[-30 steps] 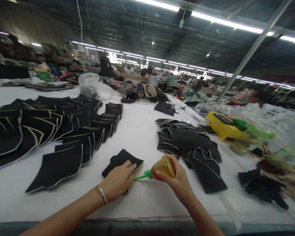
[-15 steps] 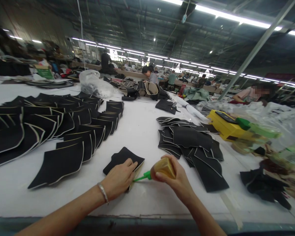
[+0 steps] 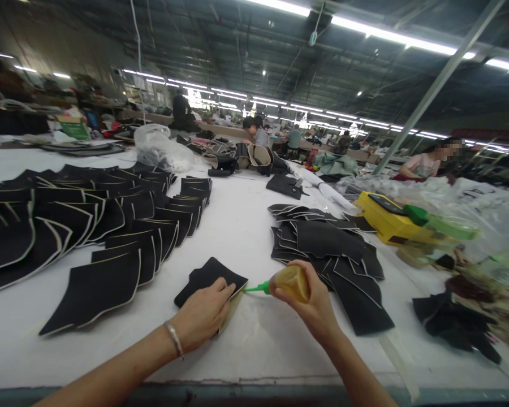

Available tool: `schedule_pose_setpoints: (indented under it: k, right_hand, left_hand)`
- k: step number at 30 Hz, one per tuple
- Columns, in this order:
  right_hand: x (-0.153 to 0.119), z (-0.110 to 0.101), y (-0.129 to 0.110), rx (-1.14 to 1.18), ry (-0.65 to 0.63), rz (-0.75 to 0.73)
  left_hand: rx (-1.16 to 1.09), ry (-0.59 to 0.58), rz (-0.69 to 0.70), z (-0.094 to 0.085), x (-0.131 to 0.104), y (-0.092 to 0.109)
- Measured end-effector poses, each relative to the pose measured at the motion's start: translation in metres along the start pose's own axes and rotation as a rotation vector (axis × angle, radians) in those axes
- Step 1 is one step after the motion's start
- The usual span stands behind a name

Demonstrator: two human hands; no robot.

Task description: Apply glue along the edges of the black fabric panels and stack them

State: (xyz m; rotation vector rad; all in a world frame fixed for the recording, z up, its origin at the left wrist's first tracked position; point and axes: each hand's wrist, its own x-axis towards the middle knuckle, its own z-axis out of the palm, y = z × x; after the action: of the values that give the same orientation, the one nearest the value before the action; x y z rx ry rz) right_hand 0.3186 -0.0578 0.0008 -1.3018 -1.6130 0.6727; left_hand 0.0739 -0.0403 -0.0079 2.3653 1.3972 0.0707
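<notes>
A black leather-like piece (image 3: pixel 212 277) with a pale edge lies on the white table in front of me. My left hand (image 3: pixel 210 310) grips it along its right side, fingers on top, with the thumb hidden. Its tan underside shows at that edge, tipped up from the table. In my right hand (image 3: pixel 311 297) is a squeeze bottle (image 3: pixel 292 284) of amber liquid, probably glue, held tilted with the fingers wrapped round it. The bottle's green nozzle (image 3: pixel 258 288) points left, its tip at the piece's upper right corner.
Overlapping rows of black pieces (image 3: pixel 97 282) cover the left side. Another loose pile (image 3: pixel 331 243) lies to the right. Beyond it are a yellow box (image 3: pixel 384 217), clear plastic bags (image 3: pixel 487 209) and black scraps (image 3: pixel 453 322). A plastic bag (image 3: pixel 159 147) sits at the back; people work farther off.
My right hand has moved the bottle up and slightly right, so the nozzle tip has travelled along the edge to the far corner. My left hand stays on the piece.
</notes>
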Motion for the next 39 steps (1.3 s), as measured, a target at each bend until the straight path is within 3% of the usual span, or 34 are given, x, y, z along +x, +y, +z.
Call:
schedule_pose_setpoints:
  k: [6, 12, 15, 19, 22, 28, 31, 36, 39]
  right_hand:
    - [-0.002, 0.002, 0.0, -0.008, -0.042, -0.035]
    - [0.007, 0.006, 0.004, -0.083, 0.091, -0.048]
    - [0.003, 0.008, 0.001, -0.09, 0.08, -0.033]
    - [-0.015, 0.016, -0.007, 0.152, -0.074, 0.113]
    - [-0.024, 0.021, -0.009, 0.3, -0.114, 0.194]
    - [-0.023, 0.019, -0.004, 0.284, -0.005, 0.225]
    - [-0.023, 0.02, -0.007, 0.29, -0.015, 0.214]
    - [-0.028, 0.021, -0.015, 0.685, -0.089, 0.408]
    - [-0.028, 0.005, 0.007, 0.862, 0.068, 0.561]
  left_hand:
    - [-0.003, 0.006, 0.01, 0.0, 0.001, -0.001]
    - [-0.033, -0.01, -0.004, -0.004, 0.0, 0.002]
    - [-0.045, -0.012, -0.014, -0.005, -0.001, 0.002]
    - [-0.053, 0.008, -0.007, -0.003, 0.0, 0.0]
    - [-0.064, 0.012, -0.017, -0.002, -0.001, -0.001]
    - [-0.069, 0.002, -0.028, -0.006, -0.001, 0.002]
    - [-0.077, 0.011, -0.031, -0.006, -0.001, 0.002]
    - [-0.11, 0.049, -0.062, -0.005, -0.003, 0.003]
    - [-0.183, 0.08, -0.074, -0.008, -0.003, -0.001]
